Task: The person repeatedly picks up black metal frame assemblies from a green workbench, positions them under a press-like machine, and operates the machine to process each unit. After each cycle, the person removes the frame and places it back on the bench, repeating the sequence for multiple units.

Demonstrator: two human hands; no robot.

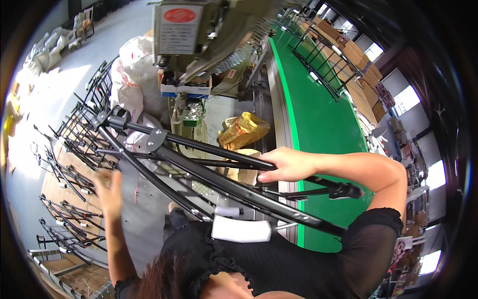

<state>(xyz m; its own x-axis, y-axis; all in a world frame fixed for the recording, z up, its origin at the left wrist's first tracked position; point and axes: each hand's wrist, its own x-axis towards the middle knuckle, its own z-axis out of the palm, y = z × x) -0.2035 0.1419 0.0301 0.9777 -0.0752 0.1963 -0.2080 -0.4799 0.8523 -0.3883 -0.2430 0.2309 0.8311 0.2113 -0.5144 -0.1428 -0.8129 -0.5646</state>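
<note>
A folding frame of black metal tubes [209,172] stretches across in front of my body, with riveted plates at its joints and a white foam-like sleeve [241,228] near my chest. My right hand [289,164] is closed around one of its upper tubes, at the edge of the green conveyor belt. To the left of the frame, my left hand [109,188] is raised with its fingers apart and nothing visible in it. It is slightly blurred. Just ahead of the frame stands a machine that looks like a riveting press [224,48], bearing a printed notice.
A green bin of small metal parts [194,112] and an open cardboard box [185,89] sit at the machine. Several black frames [71,213] lie on cardboard at left. White sacks [138,59] stand behind. Another frame [325,59] rests on the green conveyor [317,123].
</note>
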